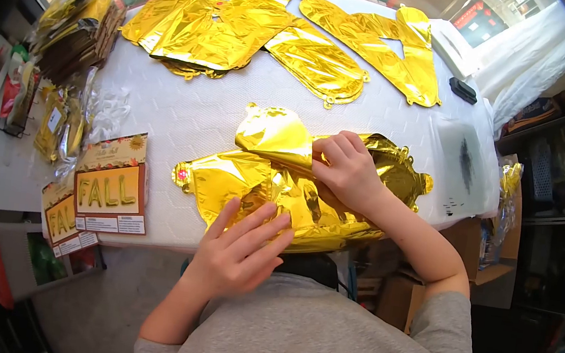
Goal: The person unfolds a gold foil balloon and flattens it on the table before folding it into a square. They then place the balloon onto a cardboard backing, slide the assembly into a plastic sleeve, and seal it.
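Observation:
Flat gold foil balloons lie folded and overlapping near the front edge of the white padded table. My right hand pinches the edge of a gold foil flap, which stands raised at the back of the pile. Over the front left part of the foil, my left hand is spread with its fingers apart, holding nothing. A red-marked tab shows at the pile's left end.
More gold balloons lie at the back, with a black object to their right. FALL packages rest at the left edge, below stacked bagged items. A clear plastic bag lies at the right.

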{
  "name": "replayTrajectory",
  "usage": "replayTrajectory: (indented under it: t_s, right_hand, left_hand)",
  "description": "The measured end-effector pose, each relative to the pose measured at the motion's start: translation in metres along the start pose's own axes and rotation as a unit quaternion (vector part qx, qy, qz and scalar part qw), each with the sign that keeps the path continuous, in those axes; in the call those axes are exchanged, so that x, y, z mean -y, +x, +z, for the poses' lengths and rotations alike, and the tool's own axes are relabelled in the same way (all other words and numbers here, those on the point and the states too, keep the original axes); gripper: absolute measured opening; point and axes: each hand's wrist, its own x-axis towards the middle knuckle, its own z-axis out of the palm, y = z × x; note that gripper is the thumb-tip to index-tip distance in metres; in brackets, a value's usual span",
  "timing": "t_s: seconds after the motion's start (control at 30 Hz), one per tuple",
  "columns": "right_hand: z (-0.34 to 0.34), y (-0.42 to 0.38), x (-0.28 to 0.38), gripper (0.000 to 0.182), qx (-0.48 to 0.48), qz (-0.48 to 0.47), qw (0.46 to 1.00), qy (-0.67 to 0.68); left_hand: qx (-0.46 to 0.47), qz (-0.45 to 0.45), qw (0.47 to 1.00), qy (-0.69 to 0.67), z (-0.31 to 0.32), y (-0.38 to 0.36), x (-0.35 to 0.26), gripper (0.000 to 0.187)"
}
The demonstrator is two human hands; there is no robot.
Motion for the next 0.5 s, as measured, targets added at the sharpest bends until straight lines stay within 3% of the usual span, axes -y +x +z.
replayTrajectory:
  t_s: [0.07,0.17,0.27,0.4,0.5]
  right_hand:
    - [0.002,-0.001,0.0,0.021,0.0,-0.018,1.0,-0.017]
    - [0.002,-0.003,0.0,0.021,0.008,-0.025,0.999,-0.026]
    - [0.002,-0.003,0.0,0.019,0.011,-0.038,0.998,-0.043]
    - [0.001,-0.002,0.001,0.016,0.016,-0.031,0.999,-0.026]
    - [0.002,-0.001,0.002,0.029,0.005,-0.022,0.999,-0.038]
  left_hand:
    - [-0.033,0.027,0.999,-0.017,-0.009,0.0,0.002,0.049]
    - [-0.146,-0.102,0.982,-0.065,-0.02,0.023,0.016,0.055]
    - [-0.18,-0.184,0.964,-0.063,-0.021,0.052,0.04,0.056]
    - [-0.133,-0.251,0.937,-0.203,-0.009,0.067,0.066,0.054]
    - [-0.082,-0.261,0.92,-0.28,-0.019,0.076,0.061,0.051]
